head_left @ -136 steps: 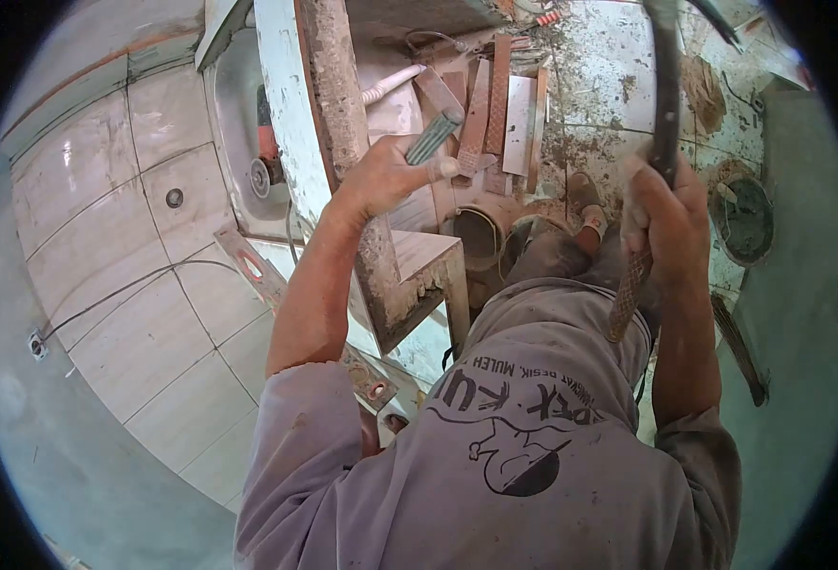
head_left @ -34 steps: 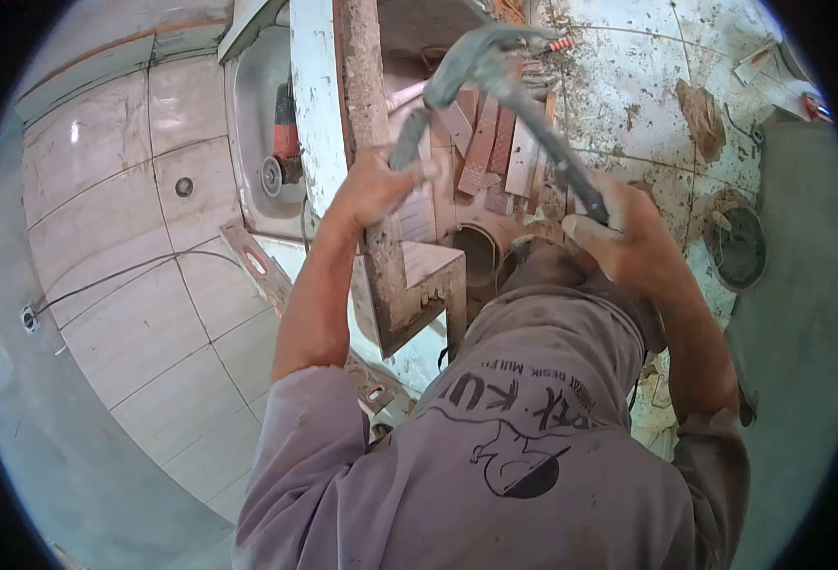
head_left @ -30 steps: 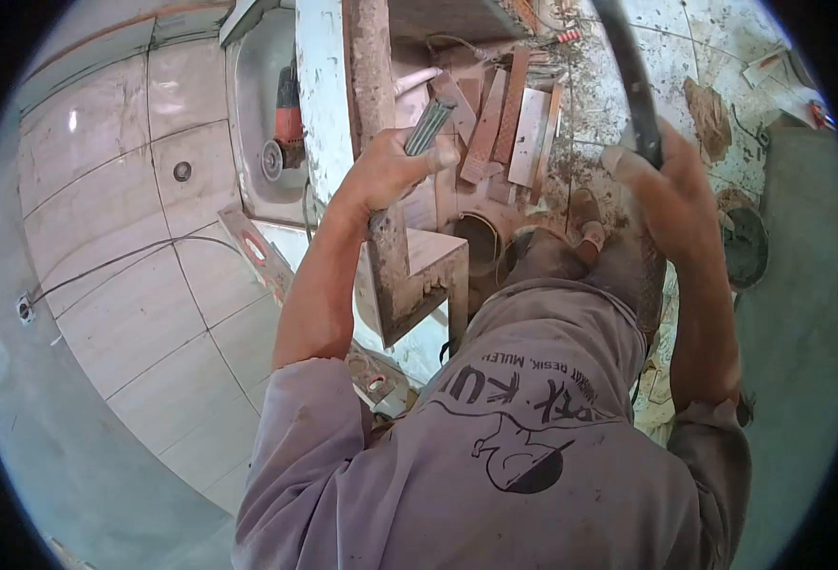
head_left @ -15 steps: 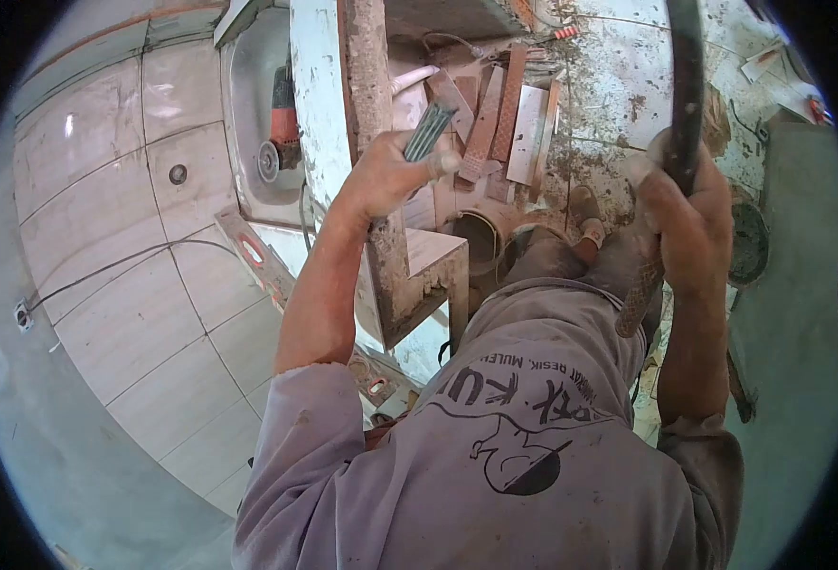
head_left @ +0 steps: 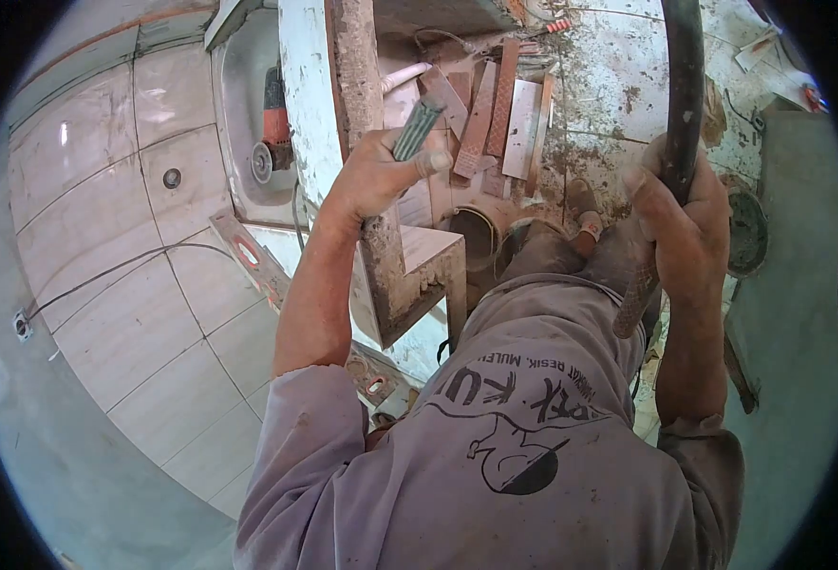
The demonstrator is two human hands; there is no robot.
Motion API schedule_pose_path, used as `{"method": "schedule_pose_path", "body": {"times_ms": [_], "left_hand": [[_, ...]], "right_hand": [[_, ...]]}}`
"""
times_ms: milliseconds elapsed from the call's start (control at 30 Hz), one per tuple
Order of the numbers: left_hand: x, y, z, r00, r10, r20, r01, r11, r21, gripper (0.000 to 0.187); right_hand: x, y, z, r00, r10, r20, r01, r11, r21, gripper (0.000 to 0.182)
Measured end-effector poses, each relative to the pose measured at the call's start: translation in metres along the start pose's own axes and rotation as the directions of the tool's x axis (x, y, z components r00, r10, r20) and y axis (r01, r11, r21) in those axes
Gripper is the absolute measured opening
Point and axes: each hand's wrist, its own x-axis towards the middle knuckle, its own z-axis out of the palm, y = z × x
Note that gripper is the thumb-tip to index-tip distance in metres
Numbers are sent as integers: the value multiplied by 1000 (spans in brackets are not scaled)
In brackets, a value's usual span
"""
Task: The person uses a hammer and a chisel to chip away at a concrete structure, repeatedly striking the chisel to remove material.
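My left hand (head_left: 376, 176) is closed around a short greenish ridged piece (head_left: 419, 128), its thumb pressed along the side. On the right, my right hand (head_left: 680, 204) grips a thick dark bar (head_left: 685, 85) that runs up past the top of the view. A brown, rough-surfaced end (head_left: 637, 299) shows below that hand; whether it belongs to the bar is hidden by the palm. Beneath my left hand is a rough-edged wall top (head_left: 352, 85) with a tiled ledge (head_left: 423, 249).
An angle grinder (head_left: 274, 123) lies in a basin (head_left: 243, 57) at the left. Tile strips (head_left: 499, 104) lie on the dirty floor beyond a bucket (head_left: 476, 237). A red level (head_left: 248, 252) leans near the wall. Another bucket (head_left: 746, 233) stands at the right.
The view has shifted slightly, so the surroundings sit a little further left. Both hands keep their grips; the greenish piece is tilted slightly differently.
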Motion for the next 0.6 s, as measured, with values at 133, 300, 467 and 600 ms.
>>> {"method": "schedule_pose_path", "body": {"times_ms": [133, 300, 467, 600], "left_hand": [[-8, 20, 8, 999, 47, 19, -47, 999, 9, 40], [-9, 15, 7, 1000, -19, 21, 19, 999, -27, 39], [-6, 6, 8, 1000, 10, 10, -10, 1000, -2, 38], [-3, -1, 1, 999, -50, -8, 49, 996, -79, 39]], "right_hand": [[-6, 0, 0, 1000, 22, -13, -22, 1000, 1, 17], [-6, 6, -2, 986, 145, -80, -150, 986, -68, 19], [-12, 16, -5, 936, 190, 297, 10, 828, -560, 36], [-1, 2, -17, 989, 138, 47, -118, 946, -303, 37]]}}
